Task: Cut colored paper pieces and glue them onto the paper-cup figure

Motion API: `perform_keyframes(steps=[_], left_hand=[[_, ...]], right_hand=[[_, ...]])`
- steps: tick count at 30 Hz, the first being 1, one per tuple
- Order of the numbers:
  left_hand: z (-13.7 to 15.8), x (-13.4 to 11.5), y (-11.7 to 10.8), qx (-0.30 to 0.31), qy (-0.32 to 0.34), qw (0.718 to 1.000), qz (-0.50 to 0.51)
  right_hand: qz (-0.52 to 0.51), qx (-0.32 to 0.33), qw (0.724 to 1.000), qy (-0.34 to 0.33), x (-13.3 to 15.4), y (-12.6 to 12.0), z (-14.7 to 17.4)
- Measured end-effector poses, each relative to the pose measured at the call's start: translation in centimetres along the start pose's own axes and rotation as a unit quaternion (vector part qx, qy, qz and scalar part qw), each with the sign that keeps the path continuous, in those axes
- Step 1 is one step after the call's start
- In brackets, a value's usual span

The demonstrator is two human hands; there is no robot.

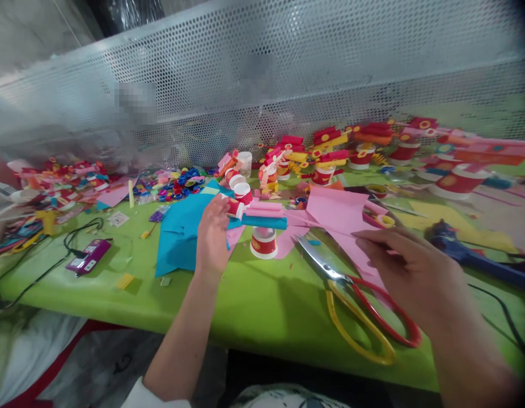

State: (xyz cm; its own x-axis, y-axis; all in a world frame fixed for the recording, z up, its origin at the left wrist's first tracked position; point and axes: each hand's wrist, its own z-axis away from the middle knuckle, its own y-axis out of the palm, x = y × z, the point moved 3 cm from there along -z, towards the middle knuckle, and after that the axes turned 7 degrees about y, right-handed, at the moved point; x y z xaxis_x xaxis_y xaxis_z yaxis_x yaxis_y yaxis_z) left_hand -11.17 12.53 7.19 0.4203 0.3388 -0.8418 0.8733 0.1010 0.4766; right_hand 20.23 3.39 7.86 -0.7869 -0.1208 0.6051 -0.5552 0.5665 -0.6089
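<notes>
In front of me stands a small red-and-white paper cup (263,243) with a blue paper tube (266,221) and pink paper tubes (262,210) on top. At the tubes' left end my left hand (214,235) is closed around a tilted red paper cup (235,208), its fingers partly hidden. My right hand (409,272) pinches a thin pink stick (326,225), which stretches left toward the tubes. Below that hand lie open scissors (337,275) with one red and one yellow handle.
Blue paper (177,232) and pink paper (334,209) lie around the cup. Several finished cup models (326,170) line the back, before a perforated metal panel (330,51). A purple device (89,256) with cables sits left; a dark blue glue gun (470,255) lies right.
</notes>
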Motion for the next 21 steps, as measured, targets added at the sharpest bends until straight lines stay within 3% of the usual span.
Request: perform_keyframes(steps=[3, 7, 13, 21], left_hand=[[-0.3, 1.3, 0.7, 0.061, -0.074, 0.995, 0.022], [0.3, 2.3, 1.1, 0.089, -0.092, 0.992, 0.011], [0.6, 3.2, 1.4, 0.087, -0.094, 0.991, 0.028], [0.6, 3.8, 1.4, 0.028, -0.122, 0.991, 0.051]], right_hand=[[0.002, 0.006, 1.0, -0.006, 0.7, 0.1, -0.2], [-0.003, 0.015, 1.0, -0.018, 1.8, 0.8, -1.5], [-0.047, 0.048, 0.998, -0.011, 3.0, 3.6, -3.4], [-0.105, 0.044, 0.993, 0.041, 4.0, 5.9, -3.3]])
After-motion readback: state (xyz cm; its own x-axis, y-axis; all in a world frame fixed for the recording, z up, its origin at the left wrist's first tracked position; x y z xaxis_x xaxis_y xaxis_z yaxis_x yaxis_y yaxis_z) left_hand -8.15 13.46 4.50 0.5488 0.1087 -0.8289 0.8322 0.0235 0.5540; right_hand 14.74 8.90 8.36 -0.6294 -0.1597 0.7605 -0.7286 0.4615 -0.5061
